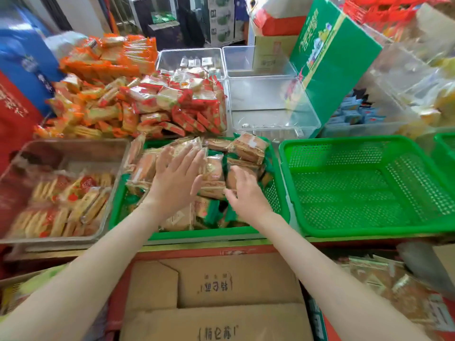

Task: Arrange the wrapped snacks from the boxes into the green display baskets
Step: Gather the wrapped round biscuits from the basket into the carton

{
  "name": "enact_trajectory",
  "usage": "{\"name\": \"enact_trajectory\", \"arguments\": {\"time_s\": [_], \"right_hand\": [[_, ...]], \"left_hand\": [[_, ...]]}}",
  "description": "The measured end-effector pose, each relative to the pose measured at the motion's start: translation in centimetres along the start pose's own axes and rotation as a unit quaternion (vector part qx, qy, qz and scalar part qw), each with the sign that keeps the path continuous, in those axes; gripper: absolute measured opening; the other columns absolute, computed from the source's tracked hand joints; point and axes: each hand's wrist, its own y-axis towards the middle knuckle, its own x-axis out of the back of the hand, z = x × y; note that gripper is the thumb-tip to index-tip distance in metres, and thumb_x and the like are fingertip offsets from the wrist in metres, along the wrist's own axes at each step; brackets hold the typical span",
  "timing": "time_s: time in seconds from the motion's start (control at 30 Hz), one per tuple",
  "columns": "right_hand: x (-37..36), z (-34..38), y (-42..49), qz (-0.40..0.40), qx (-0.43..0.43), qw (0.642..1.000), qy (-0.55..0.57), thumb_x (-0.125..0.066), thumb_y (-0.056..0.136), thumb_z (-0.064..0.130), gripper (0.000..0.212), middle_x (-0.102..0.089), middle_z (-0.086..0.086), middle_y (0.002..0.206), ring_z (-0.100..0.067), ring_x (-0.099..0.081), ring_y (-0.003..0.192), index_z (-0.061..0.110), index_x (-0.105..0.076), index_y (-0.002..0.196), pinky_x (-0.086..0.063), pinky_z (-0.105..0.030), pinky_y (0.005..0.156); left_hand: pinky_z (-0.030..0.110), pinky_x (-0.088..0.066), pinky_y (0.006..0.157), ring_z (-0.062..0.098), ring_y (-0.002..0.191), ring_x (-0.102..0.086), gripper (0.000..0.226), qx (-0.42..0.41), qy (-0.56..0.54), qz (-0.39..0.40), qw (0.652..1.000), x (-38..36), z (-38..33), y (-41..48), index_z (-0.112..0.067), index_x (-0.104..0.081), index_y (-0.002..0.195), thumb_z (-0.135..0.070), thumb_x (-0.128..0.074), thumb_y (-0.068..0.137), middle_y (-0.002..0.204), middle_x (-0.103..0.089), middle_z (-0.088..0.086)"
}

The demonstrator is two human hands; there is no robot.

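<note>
Left grip: open, fingers straight and spread, palm down, flat on top of the clear-wrapped brown snack cakes. Right grip: just beside it and apart from it, fingers curled down into the same pile round one cake, thumb pinching at the near side. Fingertips are hidden.

The cakes are heaped in the green perforated plastic middle basket, some standing on edge at the far rim, with green-wrapped packets mixed in near the front. Wrapper print too blurred to read.

Right, touching it: second green perforated plastic basket. Left: grey metal tray holding orange-and-clear wrapped crackers, red round logo, unreadable.

Behind on the surface: big heap of orange and red wrapped biscuits, clear plastic bins, and a tilted green carton leaning at the bins, its white and yellow print blurred. Blue packets right of it.

Nearest the camera: brown cardboard box flaps with dark Chinese characters printed upside down, not legible.
</note>
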Motion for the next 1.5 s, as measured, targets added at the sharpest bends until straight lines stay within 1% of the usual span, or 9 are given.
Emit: {"name": "enact_trajectory", "arguments": {"time_s": [0.13,0.23,0.37,0.57,0.87,1.1,1.2,1.33,1.5], "right_hand": [[-1.9,2.1,1.9,0.027,-0.115,0.986,0.121,-0.045,0.1,0.034,0.053,-0.041,-0.009,0.145,-0.025,-0.038,0.131,0.012,-0.03,0.146,-0.036,-0.041,0.108],[-2.4,2.9,3.4,0.021,-0.199,0.953,0.226,-0.047,0.098,0.038,0.054,-0.045,-0.007,0.14,-0.022,-0.045,0.121,0.014,-0.033,0.144,-0.041,-0.036,0.097],[-2.9,3.4,5.3,0.028,-0.299,0.883,0.362,-0.056,0.091,0.05,0.063,-0.047,-0.002,0.137,-0.024,-0.045,0.123,0.014,-0.04,0.14,-0.039,-0.039,0.096],[-4.1,4.3,6.6,0.051,-0.303,0.853,0.422,-0.071,0.046,0.078,0.127,-0.038,-0.006,0.15,-0.03,-0.036,0.135,0.015,-0.029,0.147,-0.029,-0.055,0.11],[-4.4,3.1,6.7,-0.044,-0.295,0.865,0.404,-0.072,0.083,0.035,0.064,-0.051,-0.002,0.122,-0.019,-0.048,0.109,0.012,-0.039,0.132,-0.04,-0.038,0.091],[0.0,-0.1,1.6,-0.086,-0.239,0.902,0.348,-0.07,0.086,0.03,0.047,-0.063,-0.005,0.116,-0.019,-0.061,0.102,0.012,-0.049,0.124,-0.051,-0.037,0.088],[1.8,-1.7,-0.2,-0.075,-0.226,0.916,0.323,-0.069,0.087,0.026,0.035,-0.065,-0.004,0.109,-0.019,-0.063,0.098,0.015,-0.054,0.116,-0.052,-0.035,0.086],[2.9,-3.2,-1.6,-0.068,-0.23,0.923,0.302,-0.07,0.086,0.028,0.042,-0.065,-0.002,0.11,-0.018,-0.063,0.099,0.014,-0.052,0.121,-0.053,-0.036,0.088],[3.6,-5.6,-3.3,-0.106,-0.264,0.901,0.328,-0.069,0.087,0.025,0.037,-0.065,-0.006,0.11,-0.022,-0.063,0.1,0.013,-0.052,0.117,-0.051,-0.043,0.093]], "left_hand": [[0.057,-0.005,0.113,0.036,0.138,-0.032,0.058,0.07,0.014,0.106,0.992,-0.9,2.8,-0.4,-0.014,-0.046,0.14,-0.05,-0.034,0.096,0.146,-0.042,0.016],[0.058,-0.002,0.113,0.035,0.145,-0.015,0.067,0.124,-0.007,0.191,0.974,-2.1,3.4,-1.1,-0.021,-0.026,0.151,-0.058,-0.031,0.095,0.156,-0.025,0.016],[0.054,-0.005,0.117,0.036,0.145,-0.01,0.065,0.13,-0.052,0.164,0.977,-2.5,3.0,-1.6,-0.015,-0.022,0.152,-0.046,-0.04,0.097,0.156,-0.021,0.018],[0.057,-0.019,0.113,0.042,0.138,-0.028,0.063,0.094,-0.088,0.15,0.98,-2.2,2.5,-2.6,-0.009,-0.035,0.147,-0.016,-0.057,0.088,0.147,-0.038,0.023],[0.065,-0.023,0.11,0.041,0.143,-0.019,0.095,0.026,-0.134,0.105,0.985,-2.7,4.0,-4.3,-0.013,-0.02,0.15,0.011,-0.065,0.069,0.156,-0.014,0.016],[0.053,-0.005,0.115,0.036,0.145,-0.018,0.055,0.085,-0.252,0.028,0.963,-1.0,1.1,-3.2,-0.016,-0.037,0.146,-0.021,-0.055,0.095,0.155,-0.023,0.02],[0.048,0.003,0.119,0.028,0.147,-0.008,0.053,0.129,-0.318,0.116,0.932,-0.2,-0.2,-0.7,-0.028,-0.023,0.151,-0.033,-0.041,0.102,0.158,-0.016,0.013],[0.059,0.009,0.113,0.025,0.148,-0.006,0.064,0.06,-0.22,0.301,0.926,-1.1,-2.3,2.1,-0.034,-0.012,0.152,-0.056,-0.035,0.097,0.16,-0.014,0.007],[0.05,0.003,0.117,0.032,0.147,0.005,0.076,0.011,-0.117,0.316,0.942,-1.5,-4.1,1.5,-0.024,-0.001,0.154,-0.022,-0.051,0.096,0.16,0.0,0.017]]}}
